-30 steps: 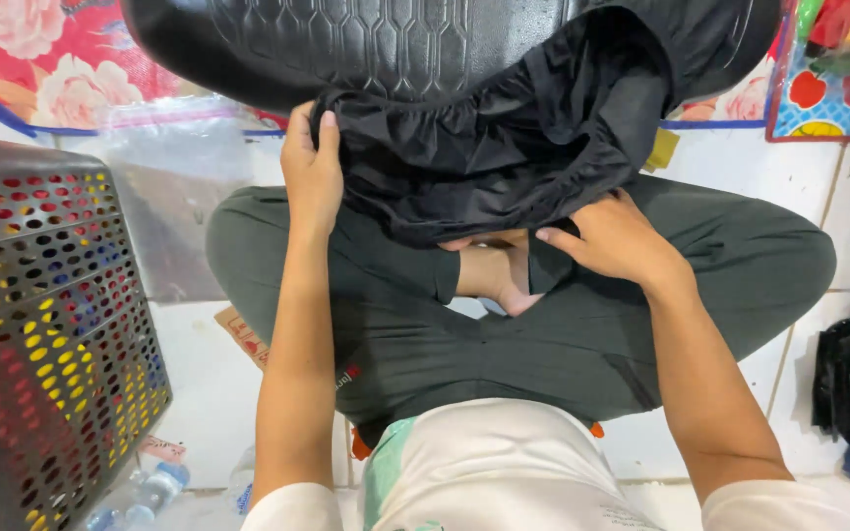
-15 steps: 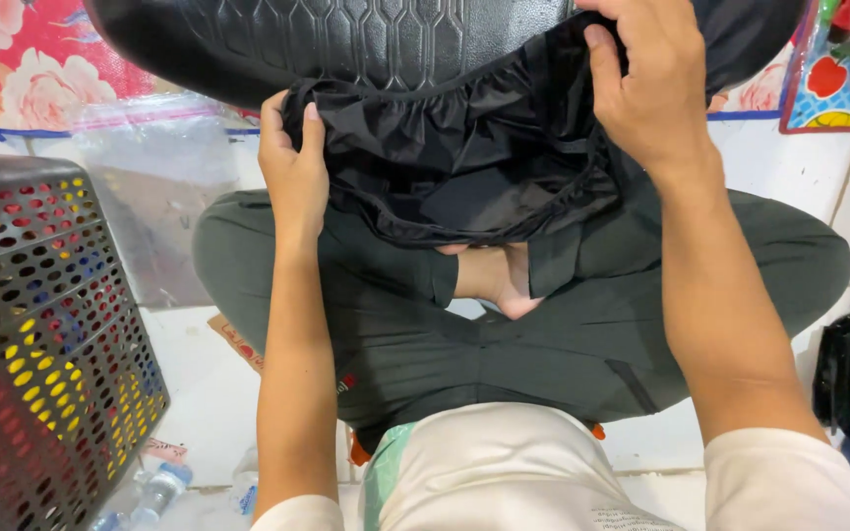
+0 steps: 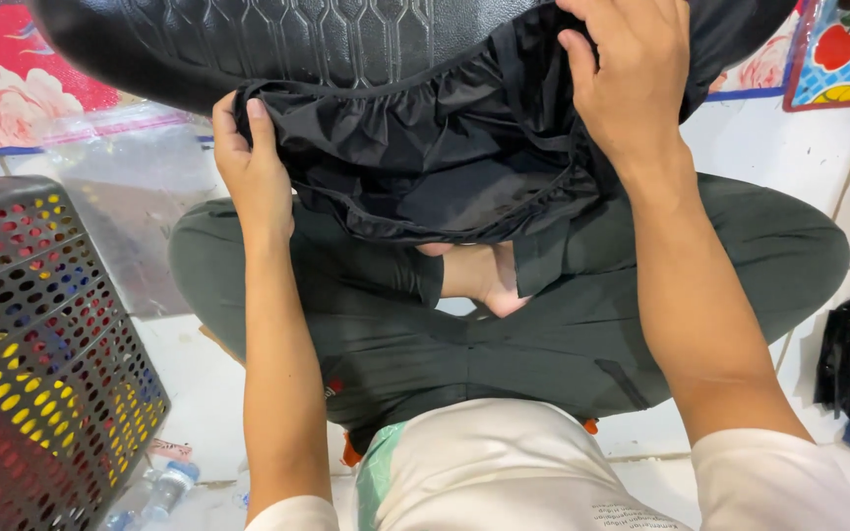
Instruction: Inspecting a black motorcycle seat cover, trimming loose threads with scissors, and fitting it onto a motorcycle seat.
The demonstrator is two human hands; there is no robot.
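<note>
Black elasticated fabric cover (image 3: 445,162) hangs bunched over the near edge of a black motorcycle seat (image 3: 277,39) with a hexagon-embossed top, above the person's crossed legs. The seat's long axis runs left to right; both its ends are cut off by the frame. The left hand (image 3: 253,177) pinches the cover's gathered hem at its left corner. The right hand (image 3: 632,84) lies curled on the cover's upper right; what its fingertips do is hidden. At left, a dark perforated plastic basket (image 3: 41,364) shows colourful contents, hard to identify.
</note>
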